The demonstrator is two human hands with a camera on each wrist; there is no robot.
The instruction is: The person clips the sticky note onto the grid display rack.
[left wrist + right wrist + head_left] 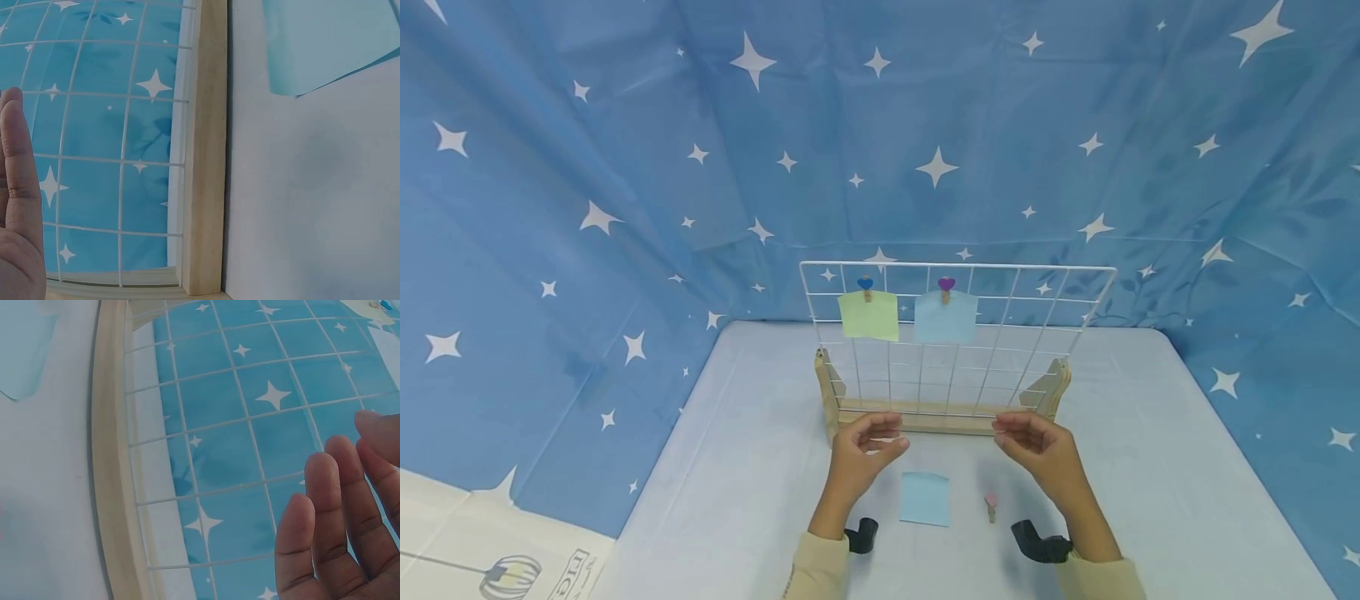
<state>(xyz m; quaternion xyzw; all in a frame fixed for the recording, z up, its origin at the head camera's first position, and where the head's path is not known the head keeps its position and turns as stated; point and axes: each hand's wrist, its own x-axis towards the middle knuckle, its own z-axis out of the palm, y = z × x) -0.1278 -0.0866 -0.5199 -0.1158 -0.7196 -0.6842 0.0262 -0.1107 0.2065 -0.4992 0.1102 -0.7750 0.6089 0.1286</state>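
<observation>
Now | left hand [861, 446], right hand [1041, 446] empty, half-curled | note [924, 500], clothespin [992, 507] between | rack [951, 423], backdrop [1000, 108] beyond

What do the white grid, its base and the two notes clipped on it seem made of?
The white grid: probably metal wire with a smooth coating, judging by its thin, straight bars. The base: apparently wood, unpainted-looking, from its pale tan colour and faint streaks. The green note and clipped blue note: likely matte paper, thin sheets without shine.

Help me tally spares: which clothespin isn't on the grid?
The pink-topped clothespin, lying on the table; the blue-heart clothespin and purple-heart clothespin grip the wire grid.
</observation>
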